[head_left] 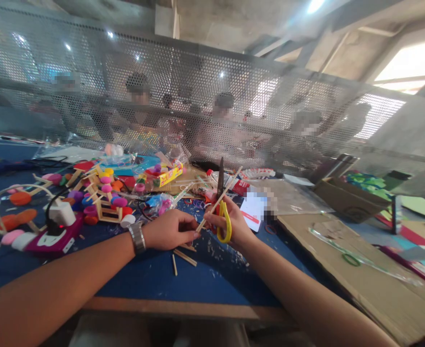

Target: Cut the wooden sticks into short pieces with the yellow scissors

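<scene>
My left hand (171, 229), with a metal-band watch at its wrist, pinches the lower end of a thin wooden stick (232, 182). The stick slants up to the right, past my right hand (236, 222). That hand is closed around the yellow handles of a pair of scissors (225, 226), whose dark blades point upward. Its fingertips also touch the stick. Below my left hand, several short cut sticks (185, 258) lie on the blue tabletop (154, 282), with small pale scraps scattered to their right.
At left, wooden-stick frames (109, 212) with colourful clay pieces crowd a purple power strip (59, 236) holding a white charger. A lit phone (253, 212) lies beyond my right hand. Cardboard (342, 260) covers the right side. A perforated metal screen (183, 96) stands behind, with people beyond it.
</scene>
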Tool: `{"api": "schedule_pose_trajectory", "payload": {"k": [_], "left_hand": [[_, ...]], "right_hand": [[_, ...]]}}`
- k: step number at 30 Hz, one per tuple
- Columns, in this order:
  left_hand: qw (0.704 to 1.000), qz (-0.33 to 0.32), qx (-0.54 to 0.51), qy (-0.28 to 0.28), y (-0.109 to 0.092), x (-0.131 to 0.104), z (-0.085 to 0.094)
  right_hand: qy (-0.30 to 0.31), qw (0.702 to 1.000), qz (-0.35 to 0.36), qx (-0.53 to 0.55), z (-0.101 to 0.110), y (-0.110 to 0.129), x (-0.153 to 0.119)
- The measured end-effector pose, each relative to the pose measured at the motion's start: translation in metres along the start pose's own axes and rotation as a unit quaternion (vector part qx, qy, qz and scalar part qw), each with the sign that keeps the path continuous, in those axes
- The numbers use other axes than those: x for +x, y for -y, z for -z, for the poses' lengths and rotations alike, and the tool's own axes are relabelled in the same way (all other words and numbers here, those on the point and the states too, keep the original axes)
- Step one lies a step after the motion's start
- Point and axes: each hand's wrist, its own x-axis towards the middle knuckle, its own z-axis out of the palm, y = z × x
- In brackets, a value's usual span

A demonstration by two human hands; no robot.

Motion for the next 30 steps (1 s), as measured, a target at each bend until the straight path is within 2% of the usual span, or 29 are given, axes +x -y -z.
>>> {"api": "schedule_pose_trajectory", "payload": {"k": [8, 16, 23, 27, 30], "left_hand": [[1.000, -0.001, 0.002, 0.003, -0.005, -0.002, 0.003], [0.998, -0.003, -0.044, -0.035, 0.001, 0.003, -0.001], [0.986, 0.012, -0.166, -0.028, 0.001, 0.004, 0.005], [0.956, -0.015, -0.282, -0.082, 0.001, 0.004, 0.008], [0.934, -0.029, -0.329, -0.135, 0.004, 0.005, 0.011]], "right_hand": [[0.002, 1.000, 0.006, -0.001, -0.001, 0.001, -0.001], [0.026, 1.000, -0.007, 0.000, -0.001, -0.001, -0.002], [0.032, 0.999, -0.025, 0.003, -0.003, -0.001, -0.005], [0.037, 0.999, -0.017, -0.005, 0.002, 0.002, -0.006], [0.070, 0.997, -0.006, -0.035, 0.006, 0.004, -0.007]]}}
